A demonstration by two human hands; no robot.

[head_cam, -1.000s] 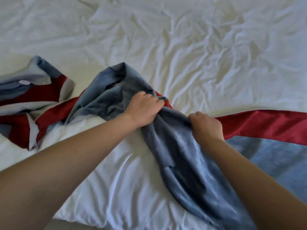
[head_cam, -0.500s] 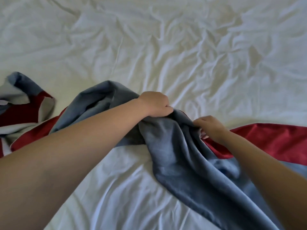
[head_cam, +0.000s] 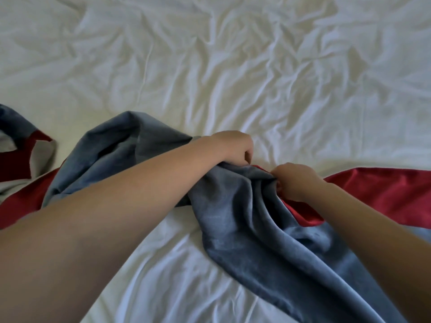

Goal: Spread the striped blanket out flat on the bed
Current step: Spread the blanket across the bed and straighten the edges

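A person's two bare hands grip a soft blanket striped in blue, red and pale grey point(head_cam: 245, 220) as it lies bunched across a bed covered by a wrinkled white sheet point(head_cam: 210, 66), seen from a head-worn camera looking down.

The left hand point(head_cam: 233, 148), just above the centre of the frame, has its fingers curled down over a raised fold of the blue cloth. The right hand point(head_cam: 296, 180), just beside it and slightly lower to the right, is closed round a gather of fabric where the blue stripe meets the red one. Both forearms reach in from the bottom corners of the frame.

The blanket occupies the lower half of the picture and is far from flat. A thick blue swathe falls in deep folds from the two hands toward the lower right corner. Another blue hump rises behind the left forearm. A red band runs from under the right hand to the right edge of the frame, lying smoother than the rest. At the left edge sits a crumpled portion showing blue, red and grey. The upper half of the frame shows only creased white sheet, and more of it lies bare between the forearms at bottom centre.
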